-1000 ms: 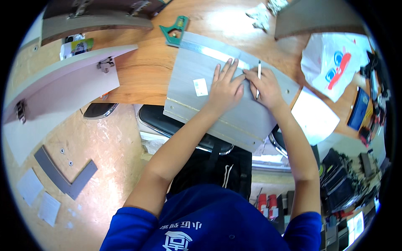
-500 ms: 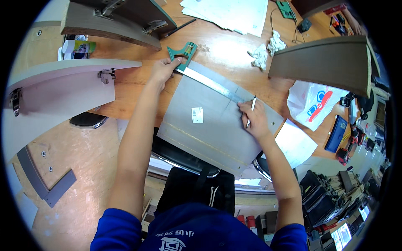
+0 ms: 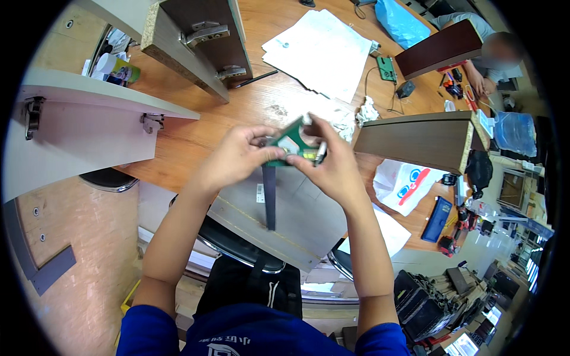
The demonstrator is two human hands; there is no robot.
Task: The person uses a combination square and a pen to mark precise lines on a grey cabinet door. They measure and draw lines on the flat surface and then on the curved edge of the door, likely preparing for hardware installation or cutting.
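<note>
Both hands hold a combination square [image 3: 291, 133] with a green head, lifted over a grey board [image 3: 312, 216]. My left hand [image 3: 233, 155] grips the head's left side, thumb on its front. Closed on the other side is my right hand [image 3: 333, 169], with a pen [image 3: 321, 153] still tucked in its fingers. From the head the steel blade [image 3: 269, 199] points down toward me and looks dark. Below it, the board lies on the wooden table and overhangs the near edge. A white label [image 3: 260, 193] on the board is partly covered by the blade.
Hinged cabinet panels [image 3: 190, 47] stand at left; another brown panel [image 3: 415, 139] is at right. Paper sheets [image 3: 323, 50], crumpled tissue [image 3: 367, 111], a plastic bag [image 3: 407, 185] and a blue case [image 3: 436, 218] lie around. A co-worker's hand [image 3: 478, 80] rests at far right.
The square has come up off the board and turned, its blade now toward me. My right hand has left the board surface and joined the left on the green head.
</note>
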